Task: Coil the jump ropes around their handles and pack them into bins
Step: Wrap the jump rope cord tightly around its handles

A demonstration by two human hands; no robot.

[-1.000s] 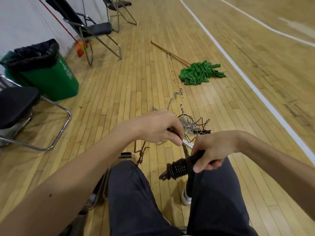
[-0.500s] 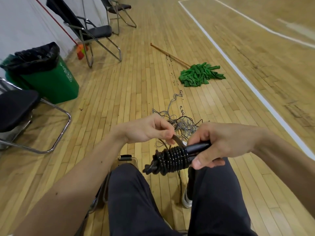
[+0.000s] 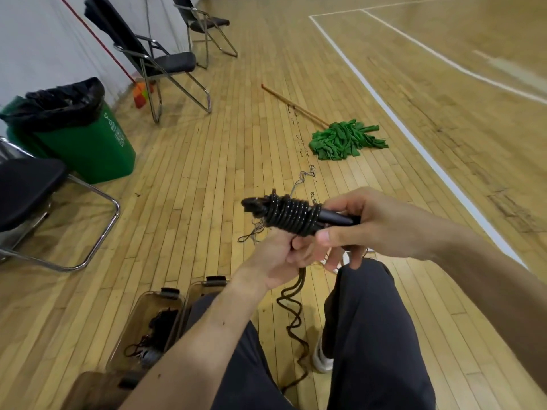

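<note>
My right hand (image 3: pixel 381 223) grips the black handles (image 3: pixel 334 218) of a jump rope, held level in front of me. Several tight turns of black rope (image 3: pixel 288 216) sit wound around the handles' left end. Just below the coil, my left hand (image 3: pixel 281 258) holds the loose rope between curled fingers. The free rope tail (image 3: pixel 293 315) hangs down from that hand between my knees toward the floor. Clear plastic bins (image 3: pixel 142 318) stand on the floor by my left leg; one holds dark rope.
More tangled ropes (image 3: pixel 254 232) lie on the wooden floor ahead. A green mop (image 3: pixel 343 140) lies farther out. A green trash bin (image 3: pixel 74 134) with a black liner and folding chairs (image 3: pixel 159 63) stand at the left by the wall.
My left hand has dropped from above the coil to below it, carrying the rope around. The bundle has lifted and now points left and level. The view tilted down, showing the bins.
</note>
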